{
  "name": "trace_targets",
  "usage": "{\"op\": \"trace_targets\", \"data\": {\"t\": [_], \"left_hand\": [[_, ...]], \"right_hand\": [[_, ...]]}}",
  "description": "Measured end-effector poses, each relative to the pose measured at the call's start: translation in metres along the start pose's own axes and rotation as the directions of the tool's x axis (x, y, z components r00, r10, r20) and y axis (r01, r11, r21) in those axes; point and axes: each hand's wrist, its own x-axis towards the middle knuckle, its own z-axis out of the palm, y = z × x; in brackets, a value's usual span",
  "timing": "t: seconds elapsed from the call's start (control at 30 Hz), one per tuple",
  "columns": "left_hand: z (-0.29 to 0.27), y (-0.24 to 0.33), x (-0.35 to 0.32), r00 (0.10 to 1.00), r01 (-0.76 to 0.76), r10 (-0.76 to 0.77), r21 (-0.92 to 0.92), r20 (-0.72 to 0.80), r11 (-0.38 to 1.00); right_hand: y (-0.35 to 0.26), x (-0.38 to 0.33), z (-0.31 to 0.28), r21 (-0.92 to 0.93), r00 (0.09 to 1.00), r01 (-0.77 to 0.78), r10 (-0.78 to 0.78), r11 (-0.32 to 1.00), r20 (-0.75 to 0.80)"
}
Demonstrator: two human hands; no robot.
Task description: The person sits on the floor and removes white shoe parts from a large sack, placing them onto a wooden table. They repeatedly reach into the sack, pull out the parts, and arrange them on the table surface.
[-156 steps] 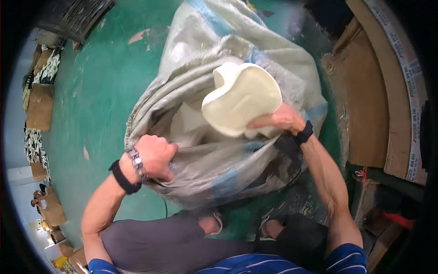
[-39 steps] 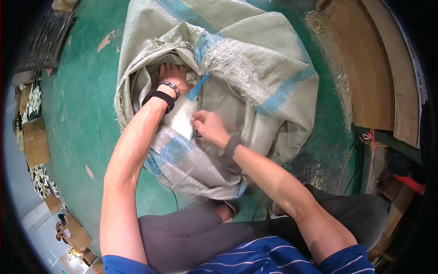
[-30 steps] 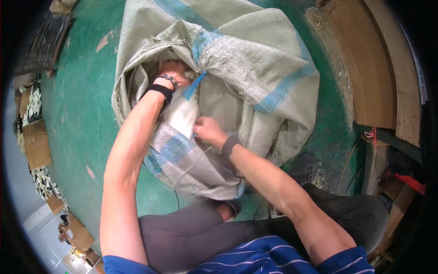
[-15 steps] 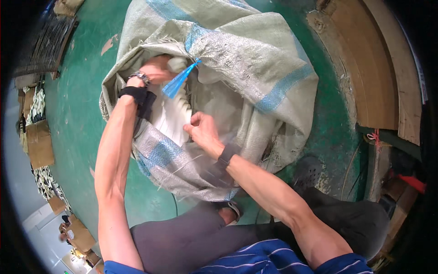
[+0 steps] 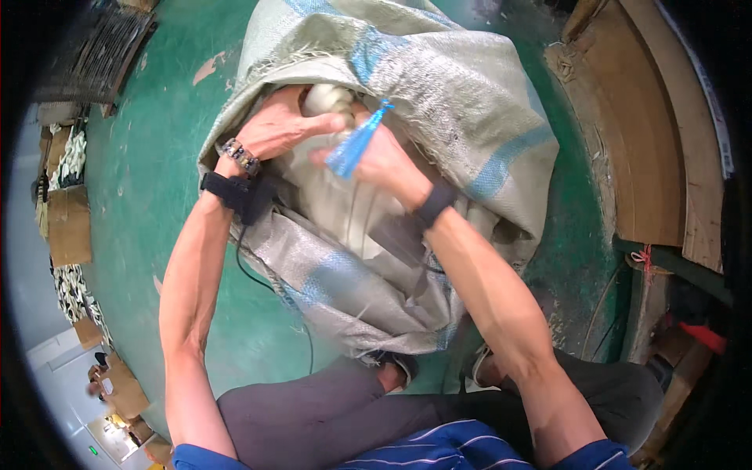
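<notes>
A large woven sack (image 5: 470, 86), off-white with blue stripes, lies open in front of me with white material inside. At its mouth, my left hand (image 5: 282, 125) is closed round the side of a rounded white bundle (image 5: 327, 100) with a folded or layered end; its exact kind I cannot make out. On the other side of the bundle, my right hand (image 5: 388, 160) grips it, its fingers partly hidden and smeared by motion. A blue plastic tie (image 5: 356, 147) hangs from the sack's rim across the right hand. Both wrists wear dark bands.
Brown cardboard (image 5: 638, 117) stands along the right side. The green floor (image 5: 125, 227) surrounds the sack. At the far left are a dark slatted stack (image 5: 90, 63), a cardboard box (image 5: 69, 227) and piled white goods. A thin cable (image 5: 307, 337) runs from my left wrist.
My right hand has moved up from the white layered strip to the bundle beside my left hand. The bundle now shows more plainly, and the sack's front edge has shifted.
</notes>
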Motion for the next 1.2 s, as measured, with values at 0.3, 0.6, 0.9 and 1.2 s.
{"op": "trace_targets", "data": {"t": [0.3, 0.6, 0.9, 1.2], "left_hand": [[-0.01, -0.029, -0.008, 0.988, 0.141, -0.139, 0.035, -0.064, 0.989], [-0.043, -0.076, -0.023, 0.929, 0.329, -0.34, -0.093, -0.145, 0.94], [-0.029, -0.005, -0.039, 0.724, 0.676, -0.563, -0.25, 0.398, 0.693], [-0.025, -0.015, -0.047, 0.777, 0.626, -0.424, -0.501, 0.466, 0.597]], "right_hand": [[-0.018, 0.001, -0.002, 0.226, 0.987, 0.019, 0.018, 0.974, -0.162], [-0.034, -0.115, -0.031, 0.271, 0.901, 0.298, -0.176, 0.915, -0.397], [-0.044, -0.123, -0.034, 0.429, 0.978, 0.149, -0.069, 0.891, -0.195], [0.029, -0.128, -0.067, 0.081, 0.954, -0.28, 0.269, 0.956, 0.131]]}}
